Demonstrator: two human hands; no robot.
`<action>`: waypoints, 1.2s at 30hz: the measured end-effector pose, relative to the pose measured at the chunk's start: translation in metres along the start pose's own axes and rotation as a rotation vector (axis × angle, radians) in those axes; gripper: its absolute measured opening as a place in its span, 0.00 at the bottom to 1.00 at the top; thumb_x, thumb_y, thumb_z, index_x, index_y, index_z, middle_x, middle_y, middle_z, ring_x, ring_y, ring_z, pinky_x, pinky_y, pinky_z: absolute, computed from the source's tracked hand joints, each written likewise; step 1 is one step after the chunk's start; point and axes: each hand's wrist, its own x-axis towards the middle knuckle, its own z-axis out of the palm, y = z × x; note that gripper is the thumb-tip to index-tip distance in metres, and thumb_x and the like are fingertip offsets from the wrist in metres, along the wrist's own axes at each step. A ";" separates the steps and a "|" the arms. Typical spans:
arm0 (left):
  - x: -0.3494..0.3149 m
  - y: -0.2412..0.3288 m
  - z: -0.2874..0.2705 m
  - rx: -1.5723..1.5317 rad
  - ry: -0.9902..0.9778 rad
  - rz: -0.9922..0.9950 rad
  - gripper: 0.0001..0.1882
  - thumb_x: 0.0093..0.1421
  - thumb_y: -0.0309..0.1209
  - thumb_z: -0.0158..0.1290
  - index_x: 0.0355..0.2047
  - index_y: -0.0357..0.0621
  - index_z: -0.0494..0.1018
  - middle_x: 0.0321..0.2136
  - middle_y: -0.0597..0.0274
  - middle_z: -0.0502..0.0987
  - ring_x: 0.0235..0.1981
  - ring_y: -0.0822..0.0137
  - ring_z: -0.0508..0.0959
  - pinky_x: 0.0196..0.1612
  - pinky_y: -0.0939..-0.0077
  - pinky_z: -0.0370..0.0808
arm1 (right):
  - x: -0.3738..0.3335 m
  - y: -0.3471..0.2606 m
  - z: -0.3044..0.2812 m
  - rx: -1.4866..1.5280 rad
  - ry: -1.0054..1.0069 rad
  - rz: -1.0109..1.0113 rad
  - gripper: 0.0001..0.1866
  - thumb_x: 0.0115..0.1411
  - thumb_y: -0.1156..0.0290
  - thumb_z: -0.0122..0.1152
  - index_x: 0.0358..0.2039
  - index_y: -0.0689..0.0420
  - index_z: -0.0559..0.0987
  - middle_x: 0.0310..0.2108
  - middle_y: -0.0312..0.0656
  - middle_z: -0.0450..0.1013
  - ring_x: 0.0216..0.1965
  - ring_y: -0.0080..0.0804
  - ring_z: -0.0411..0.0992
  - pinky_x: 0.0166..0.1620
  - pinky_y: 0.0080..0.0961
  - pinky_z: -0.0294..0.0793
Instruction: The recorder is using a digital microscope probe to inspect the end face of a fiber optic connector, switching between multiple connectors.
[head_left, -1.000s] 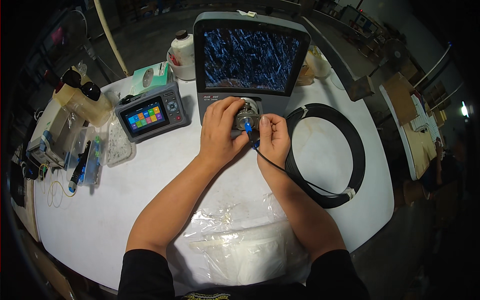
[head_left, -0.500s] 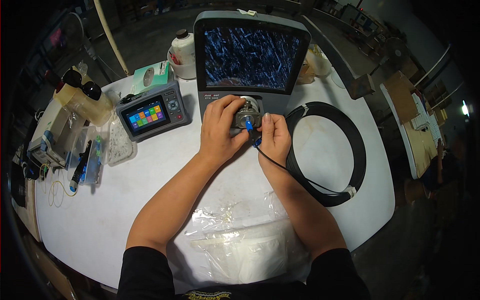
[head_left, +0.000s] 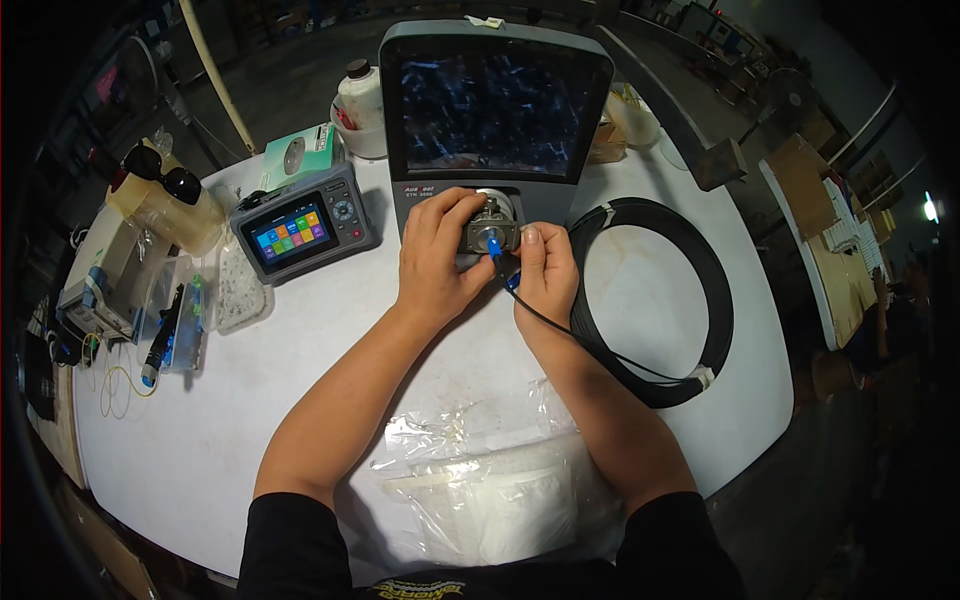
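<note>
A grey inspection microscope (head_left: 398, 100) with a large screen stands before me. On its front is a metal connector holder (head_left: 478, 236), with a blue fiber-optic connector (head_left: 494, 246) plugged in. My left hand (head_left: 432, 250) curls its fingers over the holder's top and left side, its thumb beneath near the connector. At the holder's right edge, my right hand (head_left: 545, 268) is closed, thumb tip against it; what lies under the fingers is hidden. A second blue piece (head_left: 514, 281) shows beside the right palm. From the connector a black cable (head_left: 545, 322) runs to a black cable coil (head_left: 716, 300) on the right.
To the left stand a handheld tester (head_left: 305, 228) with a colored screen, a green box (head_left: 300, 152), a clear tray (head_left: 240, 290) and sunglasses (head_left: 163, 175) on a container. A white bottle (head_left: 360, 97) stands behind. Clear plastic bags (head_left: 500, 490) lie on the white table (head_left: 200, 450) near me.
The screen has gone from bright, dense blue streaks to a darker, blurred pattern. Both hands keep nearly the same place; the whole view has shifted slightly.
</note>
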 end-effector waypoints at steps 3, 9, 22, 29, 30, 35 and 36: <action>0.001 0.000 -0.001 -0.004 -0.009 -0.002 0.36 0.44 0.25 0.66 0.58 0.42 0.75 0.55 0.54 0.77 0.54 0.48 0.76 0.58 0.56 0.73 | 0.000 0.002 -0.001 0.018 -0.005 0.002 0.12 0.78 0.66 0.55 0.42 0.61 0.78 0.30 0.37 0.76 0.31 0.22 0.72 0.37 0.24 0.73; -0.001 0.002 0.001 -0.024 -0.008 -0.017 0.35 0.44 0.24 0.66 0.57 0.42 0.75 0.55 0.54 0.77 0.54 0.48 0.75 0.58 0.56 0.73 | -0.001 0.009 -0.001 0.036 -0.008 0.001 0.12 0.78 0.65 0.55 0.43 0.61 0.78 0.32 0.37 0.77 0.32 0.22 0.72 0.38 0.24 0.73; -0.003 0.001 0.001 0.079 -0.007 -0.022 0.37 0.42 0.24 0.68 0.58 0.44 0.76 0.53 0.57 0.76 0.53 0.51 0.75 0.56 0.57 0.71 | -0.004 0.012 0.001 0.138 -0.008 0.020 0.12 0.78 0.65 0.56 0.48 0.62 0.78 0.36 0.38 0.78 0.36 0.21 0.73 0.41 0.23 0.74; -0.003 -0.003 0.000 0.070 -0.001 -0.013 0.38 0.41 0.25 0.70 0.58 0.46 0.76 0.53 0.58 0.76 0.54 0.51 0.74 0.55 0.57 0.69 | -0.005 0.009 0.002 0.205 -0.047 0.039 0.14 0.77 0.65 0.58 0.53 0.63 0.77 0.40 0.39 0.78 0.39 0.21 0.74 0.45 0.21 0.75; -0.003 -0.003 0.000 0.058 -0.003 -0.007 0.38 0.41 0.25 0.70 0.57 0.46 0.76 0.53 0.58 0.76 0.54 0.51 0.74 0.55 0.57 0.69 | -0.004 0.010 0.001 0.179 -0.064 0.044 0.15 0.77 0.65 0.58 0.54 0.63 0.77 0.41 0.39 0.78 0.40 0.21 0.74 0.46 0.21 0.76; 0.000 -0.001 -0.007 0.077 -0.054 -0.002 0.38 0.42 0.25 0.71 0.58 0.46 0.76 0.54 0.58 0.77 0.55 0.51 0.74 0.57 0.56 0.69 | -0.004 0.011 0.001 0.135 -0.085 0.055 0.17 0.76 0.64 0.59 0.56 0.64 0.77 0.42 0.40 0.79 0.41 0.22 0.75 0.47 0.22 0.76; 0.001 -0.001 -0.007 0.078 -0.059 0.004 0.38 0.42 0.25 0.71 0.58 0.46 0.76 0.54 0.58 0.77 0.55 0.51 0.74 0.57 0.56 0.69 | -0.004 0.013 0.002 0.138 -0.080 0.044 0.17 0.76 0.64 0.59 0.56 0.64 0.77 0.42 0.40 0.79 0.41 0.22 0.75 0.46 0.21 0.76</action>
